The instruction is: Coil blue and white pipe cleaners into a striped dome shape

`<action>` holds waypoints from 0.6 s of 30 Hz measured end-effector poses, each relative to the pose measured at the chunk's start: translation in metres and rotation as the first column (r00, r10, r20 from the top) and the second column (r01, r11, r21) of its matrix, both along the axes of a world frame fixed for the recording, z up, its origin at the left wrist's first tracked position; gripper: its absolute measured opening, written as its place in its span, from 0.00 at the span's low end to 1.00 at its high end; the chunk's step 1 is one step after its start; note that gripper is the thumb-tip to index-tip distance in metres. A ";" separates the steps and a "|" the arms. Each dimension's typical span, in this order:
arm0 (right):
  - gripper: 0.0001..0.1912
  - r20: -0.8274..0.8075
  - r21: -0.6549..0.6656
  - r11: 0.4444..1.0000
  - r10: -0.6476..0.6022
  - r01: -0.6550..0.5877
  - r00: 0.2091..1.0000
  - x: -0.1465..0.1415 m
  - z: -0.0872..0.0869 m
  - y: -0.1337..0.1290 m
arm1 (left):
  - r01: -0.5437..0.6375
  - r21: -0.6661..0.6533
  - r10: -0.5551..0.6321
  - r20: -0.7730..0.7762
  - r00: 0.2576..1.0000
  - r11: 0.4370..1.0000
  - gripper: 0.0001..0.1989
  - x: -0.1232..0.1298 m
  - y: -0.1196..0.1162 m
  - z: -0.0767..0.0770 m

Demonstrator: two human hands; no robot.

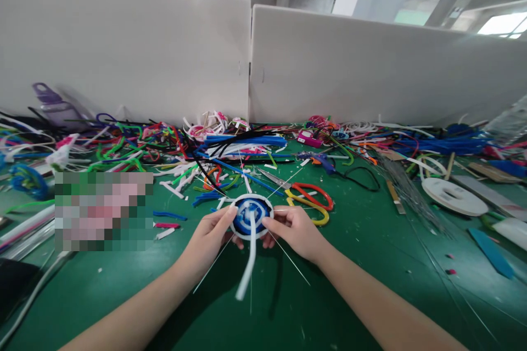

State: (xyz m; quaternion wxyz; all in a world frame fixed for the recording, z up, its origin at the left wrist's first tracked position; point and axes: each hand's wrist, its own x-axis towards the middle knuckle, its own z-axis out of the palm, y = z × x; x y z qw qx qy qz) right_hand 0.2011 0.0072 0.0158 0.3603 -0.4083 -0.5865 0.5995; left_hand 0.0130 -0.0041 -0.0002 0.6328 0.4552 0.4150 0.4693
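Note:
Between my two hands, above the green table, is a round blue-and-white coiled piece (242, 228) that looks wound from pipe cleaners. Thin wires stick out around it like spokes, and a loose white pipe-cleaner end (246, 274) hangs from it toward me. My left hand (218, 226) grips the left rim, thumb on top and fingers underneath. On the opposite rim, my right hand (293, 228) is closed the same way. Just beyond my right hand lie scissors (319, 197) with red and yellow handles, blades pointing away to the left.
Colourful pipe cleaners (242, 145) pile up along the white partition (164, 49). A glue gun (321, 162) with a black cord lies behind the scissors. At right are thin wires (407, 192), a white spool (453, 197) and a blue strip (489, 252). A purple bottle (60, 109) stands back left.

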 end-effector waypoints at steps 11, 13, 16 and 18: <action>0.13 -0.033 0.021 0.996 -0.090 0.090 0.995 0.000 0.000 -0.001 | -0.082 0.040 0.085 -0.053 0.995 0.996 0.14 0.000 0.001 0.000; 0.12 -0.016 0.016 0.996 -0.086 0.086 0.996 -0.001 0.000 -0.001 | -0.085 0.068 0.090 -0.082 0.993 0.994 0.14 -0.001 0.001 -0.001; 0.10 0.012 0.035 0.997 -0.067 0.066 0.998 -0.001 -0.002 -0.001 | -0.068 0.127 0.089 -0.168 0.982 0.990 0.14 -0.003 0.002 -0.002; 0.09 0.020 0.051 0.997 -0.061 0.060 0.998 -0.001 -0.003 -0.002 | -0.049 0.161 0.086 -0.227 0.970 0.986 0.14 -0.005 0.003 -0.001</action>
